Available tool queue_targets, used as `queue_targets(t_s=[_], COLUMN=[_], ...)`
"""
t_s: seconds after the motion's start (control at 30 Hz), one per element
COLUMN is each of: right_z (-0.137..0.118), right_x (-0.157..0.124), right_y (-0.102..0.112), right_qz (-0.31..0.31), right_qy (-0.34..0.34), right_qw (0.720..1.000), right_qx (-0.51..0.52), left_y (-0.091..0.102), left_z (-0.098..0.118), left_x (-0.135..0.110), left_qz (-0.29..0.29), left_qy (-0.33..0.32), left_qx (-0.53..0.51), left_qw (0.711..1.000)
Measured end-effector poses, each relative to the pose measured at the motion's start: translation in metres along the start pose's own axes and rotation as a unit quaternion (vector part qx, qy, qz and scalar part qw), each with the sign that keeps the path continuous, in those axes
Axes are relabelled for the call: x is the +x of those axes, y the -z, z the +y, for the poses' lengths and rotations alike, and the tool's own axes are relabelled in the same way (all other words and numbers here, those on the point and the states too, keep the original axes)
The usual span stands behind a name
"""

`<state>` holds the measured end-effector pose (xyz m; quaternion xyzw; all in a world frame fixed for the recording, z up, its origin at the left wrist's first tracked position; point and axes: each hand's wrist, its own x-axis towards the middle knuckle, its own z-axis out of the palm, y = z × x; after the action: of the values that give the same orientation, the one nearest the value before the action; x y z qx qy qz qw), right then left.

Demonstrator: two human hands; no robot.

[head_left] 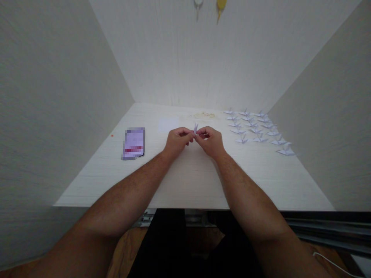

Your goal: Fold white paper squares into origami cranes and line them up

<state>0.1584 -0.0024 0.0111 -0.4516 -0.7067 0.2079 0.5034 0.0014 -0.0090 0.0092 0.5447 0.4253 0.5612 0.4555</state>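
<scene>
Between my two hands, above the middle of the white table, is a small folded piece of white paper with pointed tips sticking up. My left hand pinches it from the left with thumb and fingertips. From the other side my right hand pinches it the same way, and the fingertips of both hands nearly meet. The paper's lower part is hidden by the fingers. Several folded white paper cranes stand in rows on the right. A flat white paper sheet lies just behind my left hand.
A blurred-out purple rectangular item lies on the table at the left. Near the back wall is a yellowish stain. Walls enclose the table at left, back and right. White and yellow hooks hang on the back wall.
</scene>
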Motion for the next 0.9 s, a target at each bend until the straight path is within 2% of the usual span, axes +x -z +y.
queue_targets(t_s=[0.3, 0.53, 0.9], right_z=[-0.0004, 0.0046, -0.0042], right_x=[-0.0018, -0.0034, -0.0042], right_y=[-0.0031, -0.0075, -0.0044], right_qz=[0.022, 0.025, 0.006], right_qy=[-0.010, 0.007, 0.005], right_qw=[1.000, 1.000, 1.000], right_qx=[-0.009, -0.008, 0.007], left_y=[-0.0049, -0.0074, -0.0061], left_z=[0.0032, 0.0059, 0.0018], left_x=[-0.0012, -0.0019, -0.0017], left_qz=[0.030, 0.049, 0.037], left_qy=[-0.003, -0.012, -0.006], left_qx=[0.054, 0.104, 0.081], left_qw=[0.998, 0.993, 0.996])
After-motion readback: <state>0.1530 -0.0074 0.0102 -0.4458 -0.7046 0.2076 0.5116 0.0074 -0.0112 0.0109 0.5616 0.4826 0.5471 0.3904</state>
